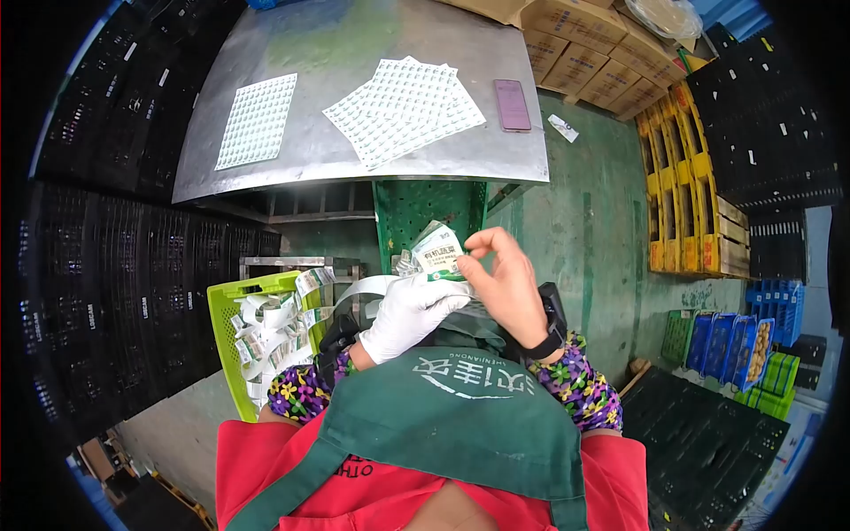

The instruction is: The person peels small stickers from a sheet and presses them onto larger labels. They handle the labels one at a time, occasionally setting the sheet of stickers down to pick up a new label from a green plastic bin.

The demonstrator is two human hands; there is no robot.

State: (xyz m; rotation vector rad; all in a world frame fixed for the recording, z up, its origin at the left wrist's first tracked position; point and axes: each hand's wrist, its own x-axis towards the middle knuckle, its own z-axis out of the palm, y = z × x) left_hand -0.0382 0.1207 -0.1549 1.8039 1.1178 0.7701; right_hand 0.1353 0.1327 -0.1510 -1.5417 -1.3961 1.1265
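Observation:
My left hand (407, 314), in a white glove, is closed around a printed label (437, 255) with green and white areas and dark lettering. A long pale label strip (370, 285) runs from this hand to the left. The bare fingers of my right hand (509, 288) are pinched at the label's right edge. A dark band sits on my right wrist. At my left, a lime-green crate (223, 329) holds a tangled heap of label strips (270, 334). More small labels (405, 263) show just behind the gloved hand.
Ahead is a metal table (310, 168) with sticker sheets (403, 111), another sheet (257, 121) and a purple phone (512, 105). Black crates (133, 301) line the left. Cardboard boxes (584, 53), yellow pallets (677, 186) and blue crates (722, 345) stand at right. A green perforated crate (425, 208) is beneath the table edge.

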